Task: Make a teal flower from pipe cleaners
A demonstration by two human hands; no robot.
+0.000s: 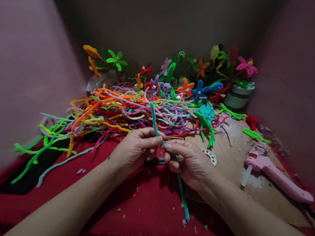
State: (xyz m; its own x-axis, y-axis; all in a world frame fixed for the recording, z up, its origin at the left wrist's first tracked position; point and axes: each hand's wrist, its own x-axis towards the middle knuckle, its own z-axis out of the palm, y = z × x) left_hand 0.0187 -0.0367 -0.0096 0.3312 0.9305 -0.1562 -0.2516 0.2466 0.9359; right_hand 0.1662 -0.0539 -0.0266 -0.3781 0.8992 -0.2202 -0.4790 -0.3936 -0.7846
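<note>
Steadily, We Are Pinching a Teal Strip (pixel 153 118)

With our left hand (pixel 136 147), we are pinching the teal strip between thumb and forefinger, its upper end rising above the grip. With our right hand (pixel 189 159), just beside, we are pinching it too, its lower end hanging over the red-covered surface (pixel 149 216). Our fingers are hiding whether it is one length or two. For good control, we are probably best keeping both grips close, pressing lightly to spare the fuzz and leaving the lower end free.

Counting left to right, we are seeing one dark flat item (pixel 22 186), one pile of fuzzy strips (pixel 135 112) too tangled to number, a back row of flowers (pixel 118 59) overlapping too much for an exact count, two hands at the middle, one teal flower (pixel 206 111), one perforated disc (pixel 212 158), one banded jar (pixel 237 101), one cardboard sheet (pixel 231 163) and one pink glue gun (pixel 278 175).
</note>
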